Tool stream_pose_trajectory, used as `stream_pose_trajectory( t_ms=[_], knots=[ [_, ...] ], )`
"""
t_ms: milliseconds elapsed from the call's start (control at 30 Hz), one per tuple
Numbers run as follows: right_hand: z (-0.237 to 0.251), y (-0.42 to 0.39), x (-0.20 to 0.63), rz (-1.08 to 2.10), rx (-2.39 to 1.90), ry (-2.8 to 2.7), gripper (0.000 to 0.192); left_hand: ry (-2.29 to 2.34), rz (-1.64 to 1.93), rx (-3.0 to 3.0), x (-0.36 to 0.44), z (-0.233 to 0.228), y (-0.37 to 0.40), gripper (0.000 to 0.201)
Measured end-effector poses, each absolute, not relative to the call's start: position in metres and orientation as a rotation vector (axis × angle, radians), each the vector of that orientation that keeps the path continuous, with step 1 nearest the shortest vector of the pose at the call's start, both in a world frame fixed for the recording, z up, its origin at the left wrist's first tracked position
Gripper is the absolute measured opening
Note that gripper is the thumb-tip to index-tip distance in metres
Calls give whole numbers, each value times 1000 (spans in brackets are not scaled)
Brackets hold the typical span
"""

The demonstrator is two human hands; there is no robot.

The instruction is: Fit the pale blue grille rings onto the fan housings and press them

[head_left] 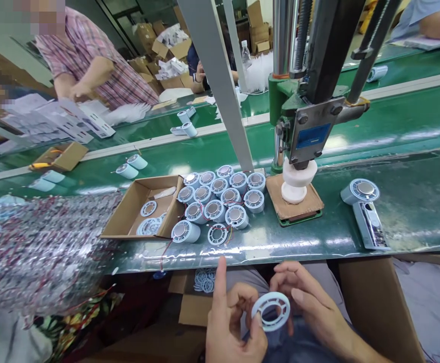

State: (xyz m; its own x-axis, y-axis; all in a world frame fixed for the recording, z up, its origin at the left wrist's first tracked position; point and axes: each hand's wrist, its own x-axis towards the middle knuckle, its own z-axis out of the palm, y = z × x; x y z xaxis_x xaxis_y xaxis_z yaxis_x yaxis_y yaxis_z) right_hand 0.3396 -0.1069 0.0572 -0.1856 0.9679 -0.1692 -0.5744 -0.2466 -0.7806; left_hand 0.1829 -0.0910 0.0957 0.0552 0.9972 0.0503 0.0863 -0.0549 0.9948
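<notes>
A light blue plastic ring [258, 323] with slots around its band is pinched between the thumb and fingers of my left hand [233, 322]. That hand's index finger points up, and the ring is held over my lap, tilted toward me. Close on the ring's right side is my right hand [316, 307], fingers apart and loosely curved; whether a fingertip behind touches the ring I cannot tell. On the bench ahead stand several light blue round housings [236, 216] with silver discs on top. A similar ring [217, 234] with thin wires lies in front of them.
A cardboard box [129, 209] with loose rings stands left of the housings. To the right is a press with a white round head [298, 174] over a cardboard-covered base [280, 201]. Wired parts [53, 247] pile up at left. A co-worker [91, 60] stands across the green conveyor [189, 151].
</notes>
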Motion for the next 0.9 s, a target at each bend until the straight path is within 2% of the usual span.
stream_pose_trajectory(
  t_ms=[67,200,333,500,600,733,900],
  knots=[
    [58,-111,340,1662,-859,-791,49,1207,1146,1377,184,95,-91,83],
    [63,-113,340,1524,-1003,-1007,30,1189,1172,1439,187,93,-94,80],
    [67,-108,338,1446,-975,-1064,31,1162,1245,1457,190,93,-97,78],
    [68,-106,337,1502,-979,-1007,33,1155,1235,1456,190,93,-98,77],
    [71,-106,339,1415,-1039,-1122,34,1100,1216,1502,187,95,-93,61],
    [74,-102,340,1071,-1089,-1459,30,1010,1122,1619,182,100,-82,18],
    [71,-100,336,844,-1089,-1613,33,1059,1050,1617,178,97,-72,27]
  ],
)
